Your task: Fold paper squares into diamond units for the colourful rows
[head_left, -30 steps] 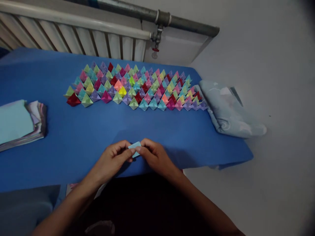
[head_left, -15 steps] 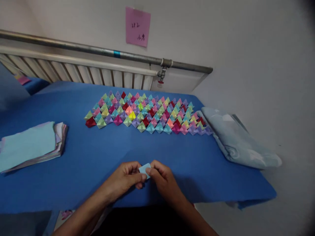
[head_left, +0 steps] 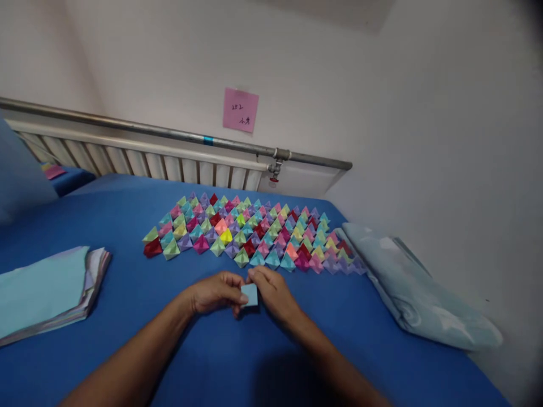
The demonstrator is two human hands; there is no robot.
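Observation:
A small light blue folded paper square (head_left: 249,295) is pinched in my left hand (head_left: 218,293), thumb on its near face and fingers curled behind. My right hand (head_left: 271,289) is closed at the square's upper right edge, its fingertips meeting the top of the paper and partly hidden. Just beyond both hands, rows of folded paper pieces (head_left: 227,236) in many colours stand in a wide block on the blue cloth (head_left: 178,350).
To the left lies a stack of coloured paper sheets (head_left: 40,288), light blue on top. A folded pale blanket (head_left: 416,294) rests against the right wall. Behind the surface are a radiator (head_left: 156,161) and a metal pipe (head_left: 169,133); a pink note (head_left: 240,110) hangs above.
The view has tilted upward, so the scene sits lower. The paper square has turned more upright, and my right thumb has come off its face to the upper edge.

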